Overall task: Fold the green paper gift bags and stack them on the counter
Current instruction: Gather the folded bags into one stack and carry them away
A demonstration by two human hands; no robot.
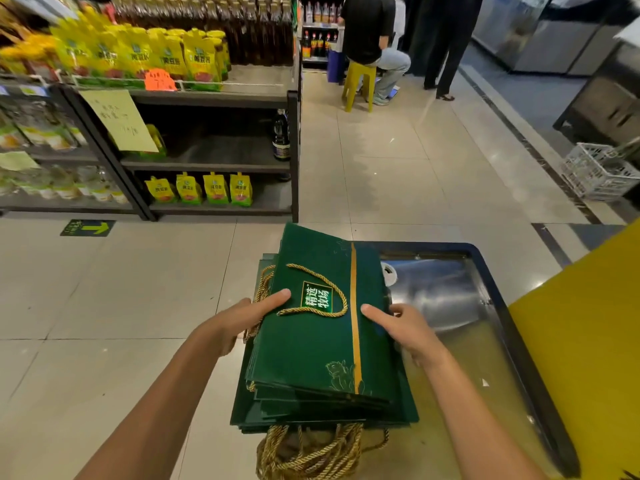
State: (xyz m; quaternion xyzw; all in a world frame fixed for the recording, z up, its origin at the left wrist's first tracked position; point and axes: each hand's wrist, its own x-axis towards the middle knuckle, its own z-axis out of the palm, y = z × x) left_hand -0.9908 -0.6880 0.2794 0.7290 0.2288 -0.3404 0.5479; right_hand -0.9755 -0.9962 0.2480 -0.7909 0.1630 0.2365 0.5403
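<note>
Green paper gift bag (311,348), folded flat, lay atop the stack (322,415) at the edge of the steel tabletop (450,292), left hand (239,320) and right hand (408,327) each pinching a side, apparently to square it.

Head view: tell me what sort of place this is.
Probably a supermarket: shelving stocked with yellow pouches and dark bottles, an orange price tag, and a steel counter under the green gift bags.

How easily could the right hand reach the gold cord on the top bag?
Probably yes, easily: the right hand grips the top bag at its edge, and the cord lies uncovered near its thumb, with nothing between.
</note>
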